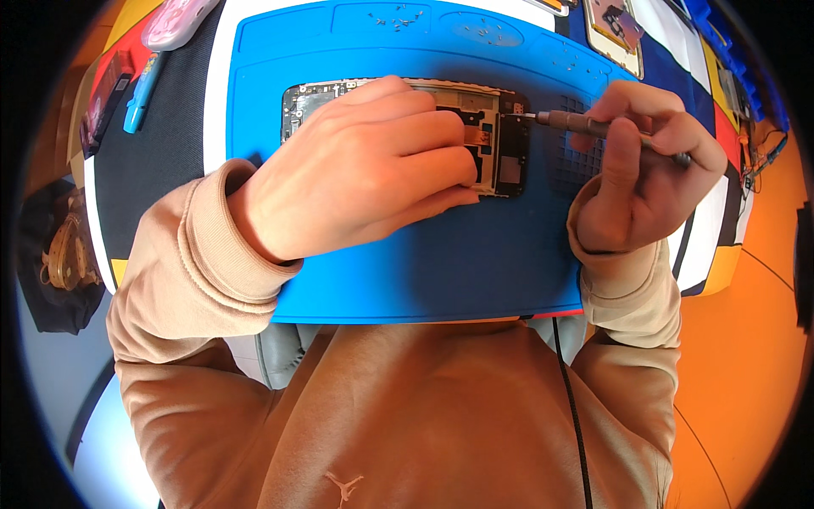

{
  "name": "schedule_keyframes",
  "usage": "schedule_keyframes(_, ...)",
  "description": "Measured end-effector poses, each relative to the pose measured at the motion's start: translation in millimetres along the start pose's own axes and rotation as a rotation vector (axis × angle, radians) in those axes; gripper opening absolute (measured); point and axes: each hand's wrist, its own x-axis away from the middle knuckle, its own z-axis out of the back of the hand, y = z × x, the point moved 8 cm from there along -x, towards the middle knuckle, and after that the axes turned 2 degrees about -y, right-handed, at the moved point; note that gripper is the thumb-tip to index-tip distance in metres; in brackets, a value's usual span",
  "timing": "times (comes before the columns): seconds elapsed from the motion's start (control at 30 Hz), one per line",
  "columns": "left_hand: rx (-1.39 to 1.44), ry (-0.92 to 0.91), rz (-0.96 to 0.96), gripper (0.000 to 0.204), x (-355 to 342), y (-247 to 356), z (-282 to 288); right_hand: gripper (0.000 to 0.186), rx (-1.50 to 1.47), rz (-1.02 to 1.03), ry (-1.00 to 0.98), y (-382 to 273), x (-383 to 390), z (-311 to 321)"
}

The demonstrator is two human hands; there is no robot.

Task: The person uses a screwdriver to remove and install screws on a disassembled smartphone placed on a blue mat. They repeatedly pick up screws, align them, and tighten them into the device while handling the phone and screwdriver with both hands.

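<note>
An opened smartphone [512, 161] lies lengthwise on a blue work mat [356, 293], its inner frame, dark boards and an orange flex cable exposed. My left hand [373, 165] is laid across the phone with curled fingers, holding it down and covering its middle. Between the fingers of my right hand [649, 170] is a slim brownish screwdriver [566, 121], held almost level. Its metal tip points left and reaches the phone's right end near the upper corner. Whether the tip sits in a screw is too small to tell.
Small screws [485, 32] are scattered in the mat's far compartments. Beyond the mat's far right corner lies another phone part [616, 36]. Blue bins [721, 38] line the far right. At left are a blue pen-like tool [144, 93] and a pink case [176, 24].
</note>
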Motion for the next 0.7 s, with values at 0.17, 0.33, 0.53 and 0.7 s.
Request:
schedule_keyframes(0.17, -0.005, 0.009, 0.018, 0.021, -0.2, -1.2, -0.9, 0.02, -0.022, -0.024, 0.049, 0.5, 2.1, 3.0)
schedule_keyframes(0.33, -0.009, 0.027, 0.016, 0.021, -2.0, -0.9, -0.5, 0.02, 0.008, -0.029, 0.005, 3.8, 0.6, -0.1)
schedule_keyframes(0.53, -0.005, 0.001, 0.018, 0.021, -3.5, -0.6, -1.3, 0.025, 0.072, -0.005, -0.033, -3.8, -6.2, -0.7)
schedule_keyframes(0.7, -0.028, -0.002, 0.012, 0.019, -1.5, 0.0, 0.7, 0.033, 0.461, 0.054, -0.128, -13.6, -16.5, -4.3)
